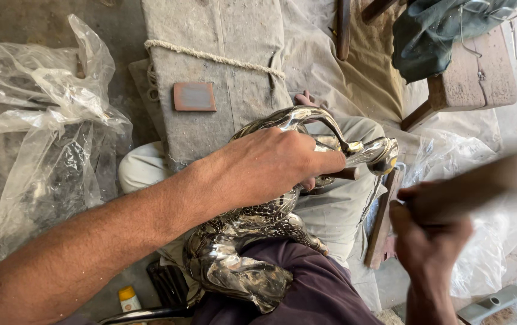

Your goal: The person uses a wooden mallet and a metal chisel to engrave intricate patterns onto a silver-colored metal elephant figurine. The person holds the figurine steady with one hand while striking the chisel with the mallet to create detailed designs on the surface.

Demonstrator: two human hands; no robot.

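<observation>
A person sits on the ground with a shiny silver metal bird figure with a long curved neck (252, 241) lying across their lap, its body near and its head pointing far and right. The left hand (270, 165) is wrapped around the figure's neck, fingers curled tight, pinning it in place. The right hand (430, 232), near right, is clenched around a dark wooden-handled tool (475, 186) that is blurred with motion. Crumpled clear plastic sheeting (42, 132) lies at the left. A small rust-brown rectangular block (194, 96) rests on a dusty grey padded board (216, 66) beyond the knees.
</observation>
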